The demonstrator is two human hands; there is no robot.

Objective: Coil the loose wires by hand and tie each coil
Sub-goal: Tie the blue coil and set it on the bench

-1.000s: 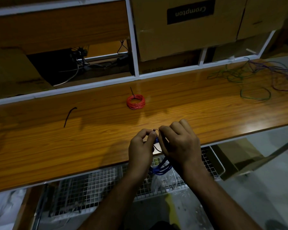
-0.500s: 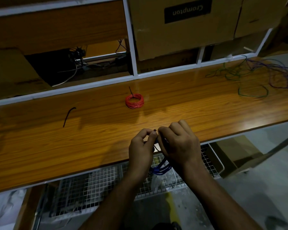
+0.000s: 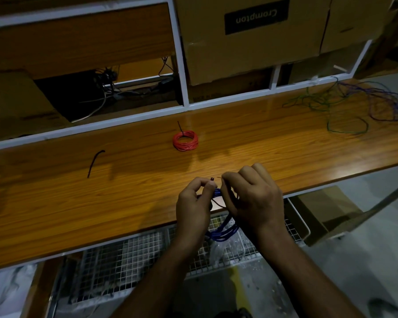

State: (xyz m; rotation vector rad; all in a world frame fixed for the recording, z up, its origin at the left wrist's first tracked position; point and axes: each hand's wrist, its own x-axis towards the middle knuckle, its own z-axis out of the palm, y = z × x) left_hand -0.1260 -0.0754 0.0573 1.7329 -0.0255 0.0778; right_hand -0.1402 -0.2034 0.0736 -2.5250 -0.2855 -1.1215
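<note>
Since the earlier frame, both hands hold nearly the same position at the near edge of the wooden bench (image 3: 55, 203), with a small gap now open between the fingertips. Head view: the left hand (image 3: 194, 208) pinches the head of a black cable tie (image 3: 212, 179); the right hand (image 3: 254, 198) pinches its tail. The blue wire coil (image 3: 223, 230) hangs between and below both hands. Beyond the hands lies a tied red wire coil (image 3: 184, 140). Far right of the right hand lie loose green and purple wires (image 3: 345, 106). Left of the left hand lies a spare black tie (image 3: 94, 162).
</note>
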